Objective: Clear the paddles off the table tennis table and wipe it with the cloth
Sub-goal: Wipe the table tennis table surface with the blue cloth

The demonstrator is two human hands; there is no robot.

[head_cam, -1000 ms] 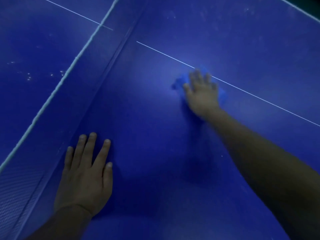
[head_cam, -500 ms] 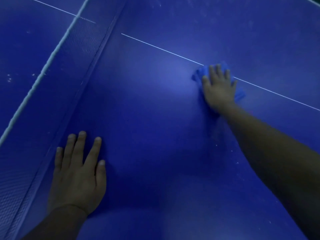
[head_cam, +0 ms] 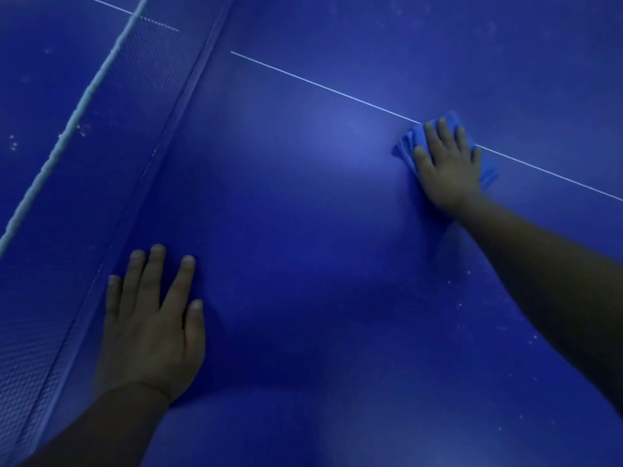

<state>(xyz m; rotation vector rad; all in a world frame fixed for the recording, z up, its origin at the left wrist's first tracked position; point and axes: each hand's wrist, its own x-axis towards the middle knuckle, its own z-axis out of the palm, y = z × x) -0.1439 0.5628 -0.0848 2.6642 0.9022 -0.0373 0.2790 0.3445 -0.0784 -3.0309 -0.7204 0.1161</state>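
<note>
1. Your right hand (head_cam: pixel 448 166) lies palm-down on the blue cloth (head_cam: pixel 409 143), fingers straight and slightly spread, pressing it flat against the table (head_cam: pixel 303 230); nothing is curled round the cloth.
2. The cloth sits on the white centre line (head_cam: pixel 323 85) at the right of the view. It shows past your fingertips, at the thumb side as a few folded layers, and as a strip by the little finger (head_cam: pixel 476 156); the rest is hidden under your palm.
3. Your left hand (head_cam: pixel 151 325) rests flat on the bare table surface at the lower left, fingers straight and fanned, thumb (head_cam: pixel 195 320) alongside, holding nothing.
4. That left hand is just beside the foot of the net (head_cam: pixel 111 136), which runs diagonally from the lower left to the top, with its white top band (head_cam: pixel 72 119) on the far side. I cannot tell whether your little finger touches the net's base.
5. Your two hands are well apart, with a brighter patch of light on the table between them.
6. Small pale specks lie on the surface near your right forearm (head_cam: pixel 539 271) and on the half beyond the net.
</note>
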